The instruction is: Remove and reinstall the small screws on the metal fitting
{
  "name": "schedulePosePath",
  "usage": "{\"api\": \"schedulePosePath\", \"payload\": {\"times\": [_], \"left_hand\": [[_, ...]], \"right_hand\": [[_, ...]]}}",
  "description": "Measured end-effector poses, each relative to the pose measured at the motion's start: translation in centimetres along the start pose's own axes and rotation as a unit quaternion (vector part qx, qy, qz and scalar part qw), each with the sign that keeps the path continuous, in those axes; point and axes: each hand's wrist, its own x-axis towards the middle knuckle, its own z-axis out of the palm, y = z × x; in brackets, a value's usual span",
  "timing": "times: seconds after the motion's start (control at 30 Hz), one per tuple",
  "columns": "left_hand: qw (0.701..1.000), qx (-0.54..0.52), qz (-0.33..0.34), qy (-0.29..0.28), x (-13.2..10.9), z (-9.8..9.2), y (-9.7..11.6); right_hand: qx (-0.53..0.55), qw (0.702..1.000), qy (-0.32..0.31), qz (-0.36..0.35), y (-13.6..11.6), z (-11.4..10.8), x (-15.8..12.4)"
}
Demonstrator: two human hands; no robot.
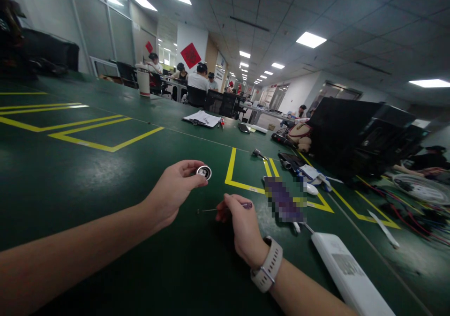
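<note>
Between the thumb and fingers of my left hand (176, 184) is a small round part (204, 172) with a silver rim and a dark inside; its exact kind I cannot make out. My right hand (242, 217), with a pale watch on the wrist, grips a thin screwdriver (248, 206) with a purplish handle. Its slim metal shaft (209, 210) points left, below the round part and apart from it. Both hands are held over the green table (140, 264).
To the right lie a blurred-out phone (284, 199), a white power strip (346, 264), a white mouse (311, 189) and a small dark tool (259, 154). Farther off are a clipboard with papers (203, 118), a tumbler (144, 82) and a black case (355, 133). People sit at desks behind.
</note>
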Motion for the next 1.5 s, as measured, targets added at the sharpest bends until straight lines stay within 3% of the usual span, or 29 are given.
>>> {"api": "schedulePosePath", "payload": {"times": [0.53, 0.73, 0.9, 1.0, 1.23, 1.5], "left_hand": [[1.0, 0.0, 0.001, -0.022, -0.1, -0.1, -0.1], [1.0, 0.001, -0.005, -0.021, -0.2, -0.1, -0.1], [0.999, -0.006, -0.026, -0.035, 0.0, -0.2, -0.4], [0.999, -0.002, -0.032, -0.042, -0.2, -0.1, -0.5], [0.994, 0.033, -0.019, -0.1, -1.0, 0.3, -0.6], [0.994, 0.025, -0.013, -0.106, -1.7, 0.4, -0.3]], "right_hand": [[-0.118, 0.99, -0.06, -0.045, -0.3, 0.4, -0.4], [-0.107, 0.991, -0.02, -0.08, -0.7, 0.0, -0.7], [-0.036, 0.981, 0.078, -0.174, -1.5, -1.1, -0.4], [0.001, 0.972, 0.105, -0.212, -2.2, -1.4, -0.2], [-0.072, 0.967, 0.067, -0.236, -3.3, -1.2, -0.9], [-0.164, 0.944, 0.061, -0.279, -3.8, -0.9, -1.6]]}}
